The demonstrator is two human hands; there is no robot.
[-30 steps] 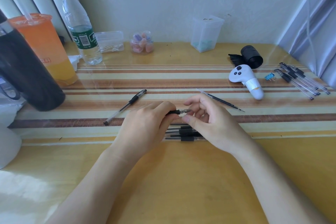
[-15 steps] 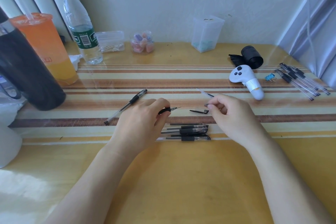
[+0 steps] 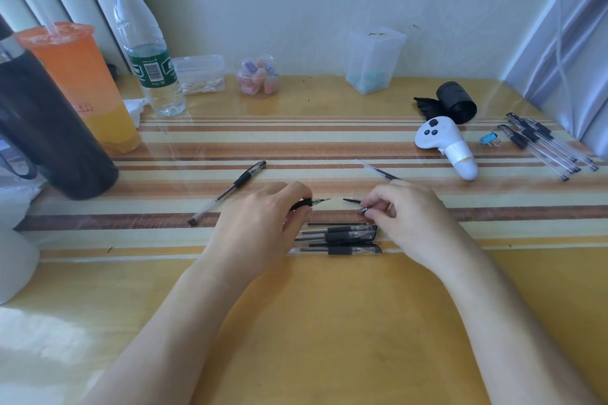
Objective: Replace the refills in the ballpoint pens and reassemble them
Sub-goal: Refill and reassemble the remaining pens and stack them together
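My left hand [image 3: 260, 223] grips a pen [image 3: 307, 203] by its black grip, the bare refill tip pointing right. My right hand [image 3: 404, 214] pinches the small metal tip cone [image 3: 362, 210] just right of that tip; a black pen cap [image 3: 351, 200] lies between the hands. A loose refill [image 3: 378, 170] lies behind my right hand, partly hidden by it. Several capped pens [image 3: 342, 237] lie in a row just in front of my fingers. One uncapped pen [image 3: 230, 191] lies diagonally to the left.
A black flask [image 3: 49, 128], an orange drink cup [image 3: 85, 82] and a water bottle [image 3: 148, 52] stand at the left. A white controller [image 3: 444, 145], a blue binder clip [image 3: 489, 139], a black roll [image 3: 455, 102] and several more pens [image 3: 543, 145] sit at the right. Small clear containers line the wall.
My hands came apart: the right hand drew the tip cone off the pen toward the right, and a black cap now lies on the table between them.
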